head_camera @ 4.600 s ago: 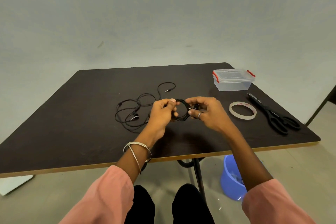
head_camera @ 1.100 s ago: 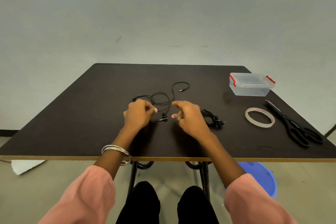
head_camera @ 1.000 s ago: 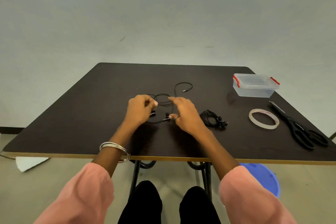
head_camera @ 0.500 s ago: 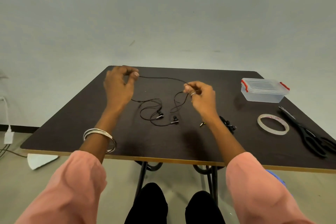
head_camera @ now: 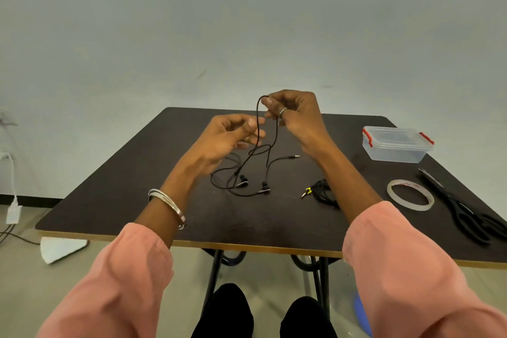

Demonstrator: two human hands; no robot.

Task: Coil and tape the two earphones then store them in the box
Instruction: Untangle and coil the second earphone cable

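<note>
While your right hand is raised above the table, its thumb and fingertips are pinched on a bend of the loose earphone cable, a thin black cord that hangs from that pinch in two strands. Both strands drop past the fingers of your left hand, which is half curled and relaxed, its thumb just beside the cord; whether it actually touches the cord cannot be told. Below your hands the cable spreads into slack loops on the dark tabletop, ending in two black earbuds that lie side by side, and its metal plug points right, under your right wrist. The second earphone, the coiled earphone, lies on the table as a tight black bundle beneath your right forearm, well below your fingers, with a small yellow-marked plug sticking out on its left. To the right of your right hand, well apart from it, sits the clear box with its lid on and red clips at both ends. Nearer you than the box lie the tape roll, flat, with red print on its inner core too small to read, and just beside it the black scissors. Two silver bangles circle your left wrist, and a ring sits on a right finger.
</note>
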